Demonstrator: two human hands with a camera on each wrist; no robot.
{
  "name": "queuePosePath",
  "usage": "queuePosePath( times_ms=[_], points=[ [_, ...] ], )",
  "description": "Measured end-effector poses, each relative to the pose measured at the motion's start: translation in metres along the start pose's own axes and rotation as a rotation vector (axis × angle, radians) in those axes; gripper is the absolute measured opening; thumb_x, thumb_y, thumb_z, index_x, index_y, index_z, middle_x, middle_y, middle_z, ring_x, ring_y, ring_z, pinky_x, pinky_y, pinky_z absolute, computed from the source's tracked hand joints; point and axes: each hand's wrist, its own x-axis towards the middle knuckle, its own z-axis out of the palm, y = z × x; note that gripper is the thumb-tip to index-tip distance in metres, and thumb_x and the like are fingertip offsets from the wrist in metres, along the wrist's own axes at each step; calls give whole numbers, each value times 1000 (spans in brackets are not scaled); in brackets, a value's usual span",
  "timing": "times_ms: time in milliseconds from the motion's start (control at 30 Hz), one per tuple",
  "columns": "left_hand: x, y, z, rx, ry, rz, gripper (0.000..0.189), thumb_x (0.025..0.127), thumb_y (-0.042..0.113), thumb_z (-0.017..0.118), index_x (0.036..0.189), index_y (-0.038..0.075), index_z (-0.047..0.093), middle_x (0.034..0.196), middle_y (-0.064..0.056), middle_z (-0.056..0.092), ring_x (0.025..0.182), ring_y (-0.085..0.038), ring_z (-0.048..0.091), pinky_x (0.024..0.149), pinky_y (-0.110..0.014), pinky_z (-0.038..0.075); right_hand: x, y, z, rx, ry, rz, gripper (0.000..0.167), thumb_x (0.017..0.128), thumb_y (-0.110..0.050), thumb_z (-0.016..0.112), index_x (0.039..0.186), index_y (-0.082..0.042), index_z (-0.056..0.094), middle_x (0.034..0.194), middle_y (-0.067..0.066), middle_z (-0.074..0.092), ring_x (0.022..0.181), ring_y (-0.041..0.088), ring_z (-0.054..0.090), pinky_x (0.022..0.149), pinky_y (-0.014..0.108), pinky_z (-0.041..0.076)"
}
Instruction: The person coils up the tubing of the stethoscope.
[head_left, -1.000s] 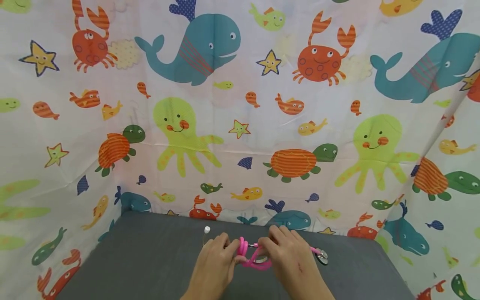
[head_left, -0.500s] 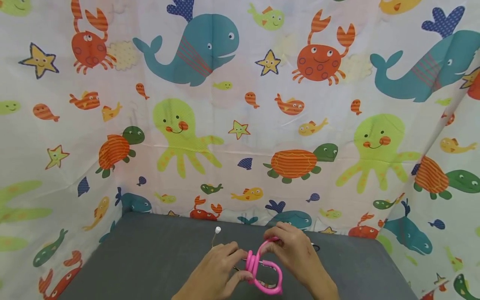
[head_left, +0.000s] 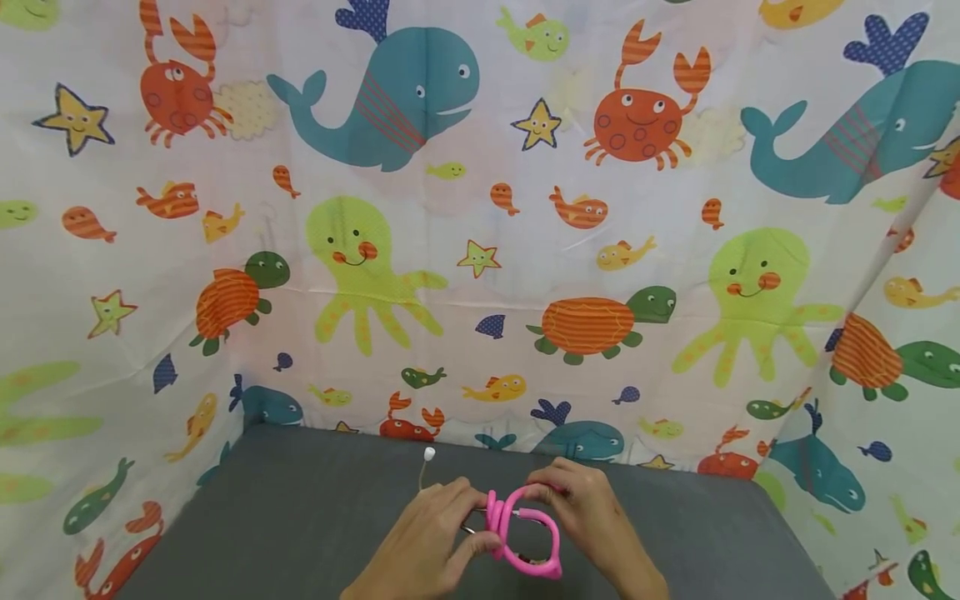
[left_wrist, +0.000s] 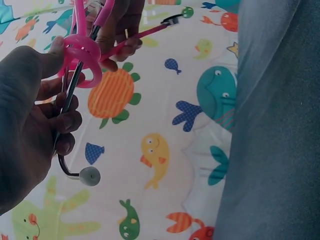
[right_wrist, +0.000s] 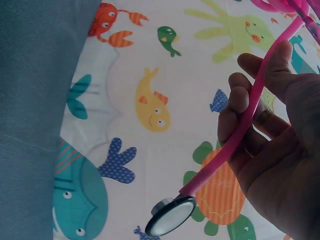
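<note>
Both hands hold a stethoscope (head_left: pixel 557 540) with pink tubing, raised over the grey surface. My left hand (head_left: pixel 423 542) grips the wrapped coils (left_wrist: pixel 82 51) of tubing and the metal ear tubes (left_wrist: pixel 73 87). One white eartip (head_left: pixel 429 454) sticks out beyond that hand; it also shows as a pale eartip (left_wrist: pixel 90 176) in the left wrist view. To the right, my right hand (head_left: pixel 592 510) pinches the tubing, which runs through its curled fingers. At that tubing's end hangs the round chestpiece (right_wrist: pixel 172 218), hidden in the head view. A wide pink loop lies between the hands.
The grey padded surface (head_left: pixel 315 508) stretches out beneath the hands. Behind it and on both sides hangs a white curtain (head_left: pixel 465 333) printed with sea animals.
The hands were closer together a second ago. Since then the right hand has drawn the tubing out, and the pink loop stands wider. The chestpiece has passed from sight behind the right hand.
</note>
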Motion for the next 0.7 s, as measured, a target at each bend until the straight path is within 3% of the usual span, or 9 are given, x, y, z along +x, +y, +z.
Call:
queuePosePath(
  times_ms=[200,400,533,700],
  points=[
    [-1,0,1,9,36,-10,33,101,52,60,106,20,67,85,14,46,75,5,37,68,-15,35,-9,-2,7,106,-89,202,4,90,-18,79,94,-17,81,83,-8,75,71,-7,57,64,17,55],
    [-2,2,2,2,58,-86,35,101,55,58,106,21,65,86,15,46,74,5,37,66,-16,35,-16,-8,17,193,-137,328,12,93,-9,76,104,-13,79,93,2,79,77,-2,66,74,16,58],
    [-2,4,4,3,95,-158,37,100,57,58,107,21,65,88,16,50,74,4,38,65,-17,36,-19,-19,27,163,-111,410,12,97,-16,74,108,-13,78,85,0,75,71,-3,61,68,15,55],
    [0,6,7,17,176,-217,35,99,55,62,105,21,65,90,15,57,72,5,39,65,-19,38,-22,-29,39,95,-80,440,22,99,-27,70,111,-13,80,91,3,80,72,5,68,67,19,59]
  ],
)
